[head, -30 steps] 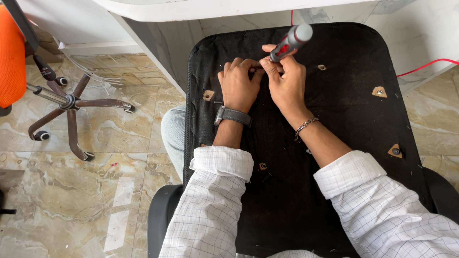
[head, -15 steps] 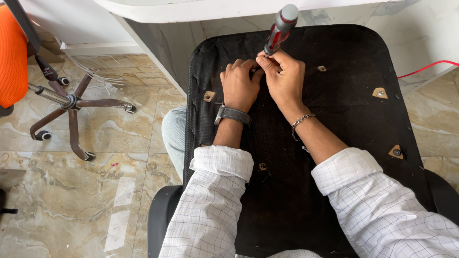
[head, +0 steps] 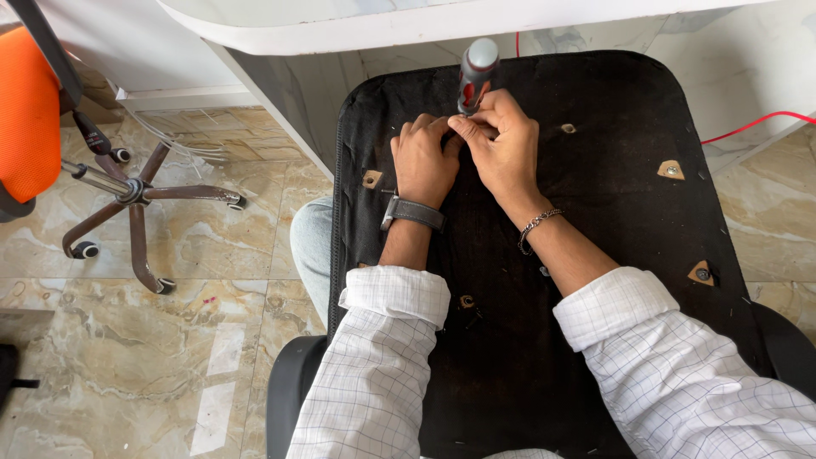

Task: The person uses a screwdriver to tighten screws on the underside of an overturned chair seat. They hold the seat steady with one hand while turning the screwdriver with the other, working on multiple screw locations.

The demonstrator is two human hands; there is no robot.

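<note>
A black upturned chair seat panel (head: 595,221) lies across my lap, with several cut-outs that show screw points. My right hand (head: 503,149) is closed around a red and black screwdriver (head: 474,75), which stands nearly upright on the panel near its far edge. My left hand (head: 422,160) rests on the panel just left of the screwdriver tip, fingers curled by the shaft's base. The tip itself is hidden behind my fingers. A dark watch sits on my left wrist, a chain bracelet on my right.
A white desk edge (head: 357,25) runs along the top. An orange office chair (head: 30,127) with a wheeled star base (head: 127,204) stands on the marble floor at the left. A red cable (head: 756,123) runs at the right.
The screwdriver has swung from leaning right to almost upright, and my right hand has shifted slightly left with it. My left hand has stayed in place.
</note>
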